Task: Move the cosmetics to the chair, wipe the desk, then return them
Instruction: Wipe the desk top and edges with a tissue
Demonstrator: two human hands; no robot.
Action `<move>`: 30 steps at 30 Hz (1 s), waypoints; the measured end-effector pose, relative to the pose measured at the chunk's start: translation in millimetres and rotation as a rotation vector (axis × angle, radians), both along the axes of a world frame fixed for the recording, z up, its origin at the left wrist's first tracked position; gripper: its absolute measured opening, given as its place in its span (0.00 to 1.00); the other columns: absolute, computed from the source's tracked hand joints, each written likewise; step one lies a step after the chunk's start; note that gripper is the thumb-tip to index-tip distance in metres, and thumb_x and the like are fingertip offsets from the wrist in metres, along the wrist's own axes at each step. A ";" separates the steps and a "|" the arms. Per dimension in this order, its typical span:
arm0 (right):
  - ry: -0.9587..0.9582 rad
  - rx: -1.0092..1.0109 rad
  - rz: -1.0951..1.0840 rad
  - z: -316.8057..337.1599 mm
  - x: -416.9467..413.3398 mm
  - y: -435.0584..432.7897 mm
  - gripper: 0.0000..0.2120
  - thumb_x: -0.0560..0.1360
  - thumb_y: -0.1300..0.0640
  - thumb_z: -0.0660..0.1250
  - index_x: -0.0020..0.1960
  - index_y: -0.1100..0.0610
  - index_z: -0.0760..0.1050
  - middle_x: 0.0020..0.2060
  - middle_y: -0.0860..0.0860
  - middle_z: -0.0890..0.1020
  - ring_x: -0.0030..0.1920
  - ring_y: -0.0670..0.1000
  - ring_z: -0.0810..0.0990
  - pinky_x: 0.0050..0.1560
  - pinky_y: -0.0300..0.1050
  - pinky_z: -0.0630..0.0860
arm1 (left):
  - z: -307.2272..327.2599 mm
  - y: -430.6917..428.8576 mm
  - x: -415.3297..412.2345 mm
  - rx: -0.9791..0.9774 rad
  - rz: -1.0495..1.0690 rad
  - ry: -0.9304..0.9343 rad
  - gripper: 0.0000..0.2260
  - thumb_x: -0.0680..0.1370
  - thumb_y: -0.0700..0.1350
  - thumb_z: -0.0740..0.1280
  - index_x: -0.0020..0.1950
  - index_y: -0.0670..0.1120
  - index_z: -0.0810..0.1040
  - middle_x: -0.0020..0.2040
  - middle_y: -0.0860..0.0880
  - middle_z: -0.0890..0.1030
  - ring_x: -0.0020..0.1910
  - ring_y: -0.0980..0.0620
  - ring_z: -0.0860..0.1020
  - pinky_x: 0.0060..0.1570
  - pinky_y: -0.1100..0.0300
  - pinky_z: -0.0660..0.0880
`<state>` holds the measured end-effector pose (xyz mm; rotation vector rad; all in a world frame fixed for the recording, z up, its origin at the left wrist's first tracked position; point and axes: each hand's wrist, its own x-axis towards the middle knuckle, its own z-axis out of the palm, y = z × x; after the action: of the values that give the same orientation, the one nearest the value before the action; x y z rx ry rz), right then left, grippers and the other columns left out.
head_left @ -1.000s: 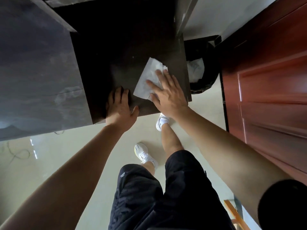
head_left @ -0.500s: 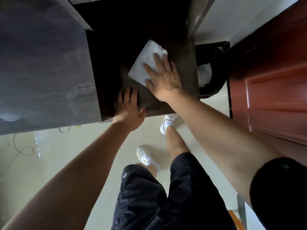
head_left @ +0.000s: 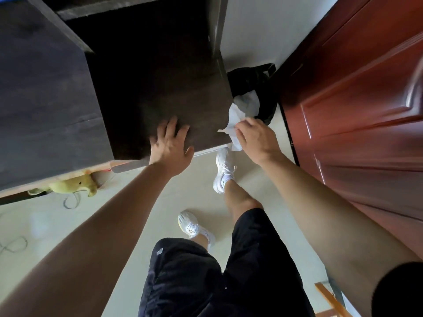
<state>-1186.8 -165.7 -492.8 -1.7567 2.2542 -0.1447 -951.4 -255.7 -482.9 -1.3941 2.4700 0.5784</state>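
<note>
Head camera looks down at a dark desk and the floor. On the far left is a big dark wood panel [head_left: 45, 99], higher than the desk. Under its front edge a yellow soft toy [head_left: 68, 185] peeks out. Just below the toy, a thin cable [head_left: 71, 200] lies in a loop on the pale floor [head_left: 45, 225].

Next comes the desk top [head_left: 160, 88]. It is dark brown and bare where it shows. The left hand [head_left: 170, 145] rests flat on it, near the front edge. Its fingers are straight and spread, and they hold nothing.

Below the desk are the person's black shorts [head_left: 187, 282] and white shoes [head_left: 223, 170] on the floor. One shoe is right by the desk's front corner.

At the desk's right edge, near that front corner, is the white wipe [head_left: 233, 120]. One tip of it lies over the desk top. The rest hangs past the edge. The right hand [head_left: 256, 138] pinches the wipe with curled fingers. This hand is off the desk, just beside its right edge.

Behind the wipe, a black trash bin [head_left: 261, 81] stands on the floor, just beside the desk. A crumpled pale thing [head_left: 249, 100] sits inside it.

On the far right is a red-brown wooden door [head_left: 354, 110]. A bit of orange wood [head_left: 329, 296] shows in the bottom right corner.
</note>
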 end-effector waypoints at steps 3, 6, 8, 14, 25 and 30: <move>-0.019 -0.060 -0.143 7.3 -35.0 -2.5 0.12 0.82 0.54 0.60 0.53 0.58 0.80 0.49 0.56 0.80 0.49 0.59 0.79 0.41 0.49 0.74 | 9.2 -1.5 -39.2 -0.007 -0.048 0.038 0.29 0.78 0.56 0.64 0.77 0.53 0.61 0.81 0.45 0.52 0.78 0.40 0.52 0.69 0.35 0.61; -0.037 -0.119 -0.238 1.7 -74.9 -12.5 0.12 0.81 0.54 0.61 0.52 0.59 0.80 0.49 0.58 0.81 0.49 0.62 0.80 0.41 0.51 0.75 | 4.7 -11.1 -81.8 -0.009 -0.079 0.058 0.29 0.79 0.56 0.63 0.78 0.54 0.59 0.81 0.46 0.49 0.79 0.40 0.50 0.71 0.36 0.58; -0.048 -0.106 -0.265 -6.0 -100.1 -24.9 0.11 0.81 0.54 0.61 0.51 0.59 0.79 0.49 0.59 0.80 0.49 0.62 0.80 0.42 0.52 0.75 | -5.9 -20.0 -108.6 -0.013 -0.098 0.055 0.29 0.79 0.57 0.63 0.78 0.54 0.59 0.82 0.46 0.49 0.79 0.39 0.49 0.72 0.35 0.56; -0.148 -0.003 -0.260 -36.8 -136.3 -59.1 0.16 0.80 0.51 0.63 0.65 0.56 0.75 0.60 0.58 0.79 0.59 0.61 0.78 0.51 0.53 0.77 | -38.1 -37.3 -153.9 -0.052 -0.089 -0.013 0.30 0.78 0.63 0.58 0.78 0.56 0.57 0.82 0.46 0.48 0.79 0.36 0.46 0.71 0.28 0.47; -0.100 -0.020 -0.352 -32.7 -159.5 -34.3 0.24 0.79 0.48 0.63 0.71 0.58 0.72 0.71 0.63 0.72 0.67 0.65 0.74 0.60 0.58 0.75 | -23.1 -47.5 -163.6 0.010 -0.141 -0.152 0.33 0.78 0.66 0.54 0.80 0.55 0.52 0.81 0.46 0.42 0.79 0.36 0.43 0.70 0.27 0.51; -0.018 -0.233 -0.428 32.7 -149.9 0.1 0.22 0.81 0.47 0.61 0.69 0.59 0.75 0.69 0.67 0.73 0.66 0.68 0.74 0.64 0.60 0.74 | 32.7 -39.2 -168.0 -0.113 -0.288 0.029 0.31 0.80 0.62 0.55 0.80 0.50 0.56 0.82 0.44 0.47 0.79 0.37 0.50 0.71 0.33 0.57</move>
<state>-1336.7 -165.6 -460.1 -1.3316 2.6574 -0.5254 -1119.4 -294.9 -450.2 -1.0426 2.6964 0.4039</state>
